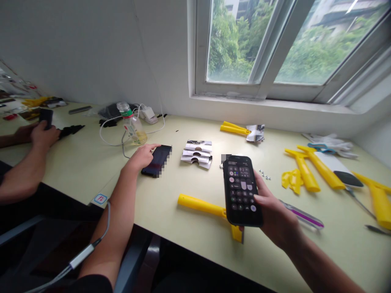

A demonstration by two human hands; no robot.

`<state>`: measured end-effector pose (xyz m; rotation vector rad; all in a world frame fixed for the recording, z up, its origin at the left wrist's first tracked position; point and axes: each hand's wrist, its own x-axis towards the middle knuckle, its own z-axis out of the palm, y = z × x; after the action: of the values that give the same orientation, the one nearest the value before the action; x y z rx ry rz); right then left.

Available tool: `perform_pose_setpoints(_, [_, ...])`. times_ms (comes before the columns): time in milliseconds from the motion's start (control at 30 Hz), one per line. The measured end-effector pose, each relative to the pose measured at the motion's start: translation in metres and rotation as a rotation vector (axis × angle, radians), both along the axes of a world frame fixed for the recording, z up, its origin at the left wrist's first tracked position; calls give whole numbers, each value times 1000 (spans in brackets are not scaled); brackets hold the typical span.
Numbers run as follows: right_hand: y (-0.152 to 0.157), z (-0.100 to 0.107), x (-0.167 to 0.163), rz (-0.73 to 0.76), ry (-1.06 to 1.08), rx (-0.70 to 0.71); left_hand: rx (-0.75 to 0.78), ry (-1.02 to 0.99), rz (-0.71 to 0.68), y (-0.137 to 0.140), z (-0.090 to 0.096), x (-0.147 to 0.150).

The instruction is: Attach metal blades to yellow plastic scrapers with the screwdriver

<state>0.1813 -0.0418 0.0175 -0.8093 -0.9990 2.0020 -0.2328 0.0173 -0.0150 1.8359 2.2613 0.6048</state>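
Observation:
My right hand (270, 209) is wrapped round a black smartphone (240, 191), held upright above the table. Its lit screen displays a grid of round control icons, and my thumb rests on its right edge. My left hand (140, 156) is at a second dark phone (157, 159), which lies on the table with its screen black. The index finger is stretched out over that phone's far end, and the other fingers are partly curled. Behind the raised phone lies a yellow-handled tool (198, 204), partly hidden, with a thin blade-like edge near its head.
Folded white packets (197, 155) lie mid-table, with small metal pieces (265, 175) to their right. Several yellow handles (305, 173), a purple-striped cutter (305, 217) and a white device (334, 167) lie right. A bottle (132, 124) and cables stand left. Another person's hands (44, 134) hold a phone.

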Motion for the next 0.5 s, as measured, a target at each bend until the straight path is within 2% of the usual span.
perform_pose_setpoints(167, [0,-1,0,-10,-35,-7,64,-29,62,-5,3,-4])
perform_pose_setpoints(500, [1,-2,-1,4,-43,-23,-4,-27,88,-7,4,-13])
